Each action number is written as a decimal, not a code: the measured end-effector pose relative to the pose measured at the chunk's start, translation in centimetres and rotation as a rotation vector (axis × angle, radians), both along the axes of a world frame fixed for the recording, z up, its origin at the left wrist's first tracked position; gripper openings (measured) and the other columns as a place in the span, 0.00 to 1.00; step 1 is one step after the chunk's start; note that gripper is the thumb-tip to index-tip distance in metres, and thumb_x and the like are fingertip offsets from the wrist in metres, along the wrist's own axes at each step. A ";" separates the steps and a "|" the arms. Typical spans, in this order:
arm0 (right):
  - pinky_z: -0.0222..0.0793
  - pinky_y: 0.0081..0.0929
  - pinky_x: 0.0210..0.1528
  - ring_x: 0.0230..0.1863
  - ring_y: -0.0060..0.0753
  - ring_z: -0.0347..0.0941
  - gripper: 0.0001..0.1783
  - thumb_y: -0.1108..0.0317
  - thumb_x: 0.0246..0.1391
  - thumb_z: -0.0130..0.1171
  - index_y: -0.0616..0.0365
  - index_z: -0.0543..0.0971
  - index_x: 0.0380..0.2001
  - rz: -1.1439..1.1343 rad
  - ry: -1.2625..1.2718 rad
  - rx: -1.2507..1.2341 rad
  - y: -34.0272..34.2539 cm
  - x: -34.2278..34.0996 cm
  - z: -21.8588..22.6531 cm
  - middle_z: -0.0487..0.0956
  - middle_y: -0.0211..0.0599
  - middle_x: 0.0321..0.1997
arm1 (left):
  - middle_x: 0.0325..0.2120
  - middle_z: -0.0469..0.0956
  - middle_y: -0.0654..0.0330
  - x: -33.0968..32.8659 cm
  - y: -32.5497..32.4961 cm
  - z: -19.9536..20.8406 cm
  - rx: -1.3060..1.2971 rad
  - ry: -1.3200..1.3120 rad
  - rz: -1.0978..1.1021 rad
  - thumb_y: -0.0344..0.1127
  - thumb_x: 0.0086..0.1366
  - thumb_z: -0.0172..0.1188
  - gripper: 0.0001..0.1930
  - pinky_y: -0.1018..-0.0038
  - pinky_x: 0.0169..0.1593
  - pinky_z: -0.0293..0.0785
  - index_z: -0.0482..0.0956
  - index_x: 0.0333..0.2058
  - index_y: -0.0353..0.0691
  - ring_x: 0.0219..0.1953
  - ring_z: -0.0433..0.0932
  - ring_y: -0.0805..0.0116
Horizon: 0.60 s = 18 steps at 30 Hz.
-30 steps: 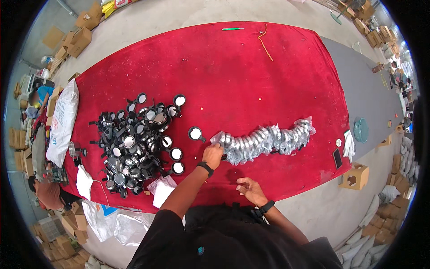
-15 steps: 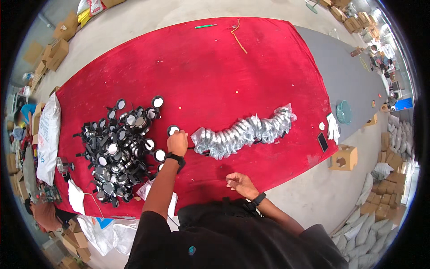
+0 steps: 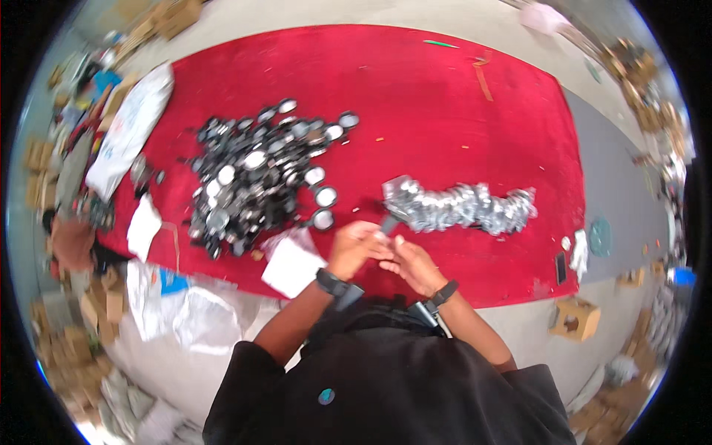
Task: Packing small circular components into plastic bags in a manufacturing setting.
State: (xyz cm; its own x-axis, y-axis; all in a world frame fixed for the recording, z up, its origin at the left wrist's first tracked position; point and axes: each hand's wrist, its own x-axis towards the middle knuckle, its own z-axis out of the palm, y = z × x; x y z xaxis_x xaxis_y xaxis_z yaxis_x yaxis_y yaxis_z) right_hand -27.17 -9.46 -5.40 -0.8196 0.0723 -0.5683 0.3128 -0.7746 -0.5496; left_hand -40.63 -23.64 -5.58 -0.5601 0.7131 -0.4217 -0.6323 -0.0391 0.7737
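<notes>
Both of my hands meet in front of my body, over the near part of the red cloth [image 3: 415, 81]. My left hand [image 3: 353, 251] is closed on a small black part [image 3: 390, 223] that sticks out beyond its fingertips; motion blur hides its shape. Against those fingers, my right hand [image 3: 417, 267] has its fingertips pressed together, and what they pinch is hidden. Just beyond lies a curved row of round pieces in clear plastic bags [image 3: 460, 208]. A large heap of black round-headed pieces with pale discs [image 3: 256, 161] spreads to the left.
A white sheet [image 3: 291, 268] lies by my left forearm. A white sack [image 3: 133, 133] rests along the left edge. At the right are a phone [image 3: 561, 268], white gloves [image 3: 578, 254] and a teal bowl [image 3: 601, 236]. A cardboard box [image 3: 575, 317] stands on the floor.
My left hand has left the edge of the heap and come to my right hand, now with a black part in it. My view has shifted, so the table appears turned.
</notes>
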 end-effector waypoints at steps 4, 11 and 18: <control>0.74 0.31 0.48 0.49 0.30 0.78 0.28 0.50 0.73 0.54 0.65 0.76 0.60 0.202 0.074 -0.122 -3.2 -1.8 2.8 0.83 0.39 0.52 | 0.37 0.85 0.57 4.4 -4.9 0.4 -0.022 0.162 -0.209 0.28 0.73 0.61 0.08 0.72 0.37 0.86 0.81 0.46 0.32 0.33 0.86 0.69; 0.72 0.24 0.44 0.39 0.22 0.75 0.25 0.55 0.74 0.53 0.67 0.79 0.57 0.396 0.036 0.612 -7.3 -2.9 3.4 0.85 0.34 0.43 | 0.30 0.84 0.50 3.9 -15.5 -2.6 -0.504 0.949 -0.146 0.35 0.63 0.68 0.07 0.63 0.37 0.78 0.85 0.34 0.37 0.31 0.84 0.53; 0.70 0.28 0.33 0.27 0.21 0.70 0.19 0.58 0.70 0.61 0.63 0.85 0.50 0.500 0.214 1.132 -8.6 -0.6 6.1 0.78 0.32 0.26 | 0.36 0.81 0.47 -1.5 -26.6 -13.0 -1.173 0.967 0.360 0.35 0.54 0.75 0.16 0.55 0.44 0.78 0.85 0.40 0.37 0.40 0.81 0.44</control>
State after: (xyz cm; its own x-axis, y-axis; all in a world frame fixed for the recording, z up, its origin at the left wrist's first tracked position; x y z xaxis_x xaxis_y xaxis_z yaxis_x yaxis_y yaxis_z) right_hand -27.73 -18.08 0.66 -0.9660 0.0869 -0.2436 0.2586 0.3413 -0.9037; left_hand -42.16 -50.28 -18.58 -0.9994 0.0298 -0.0181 0.0141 0.8208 0.5711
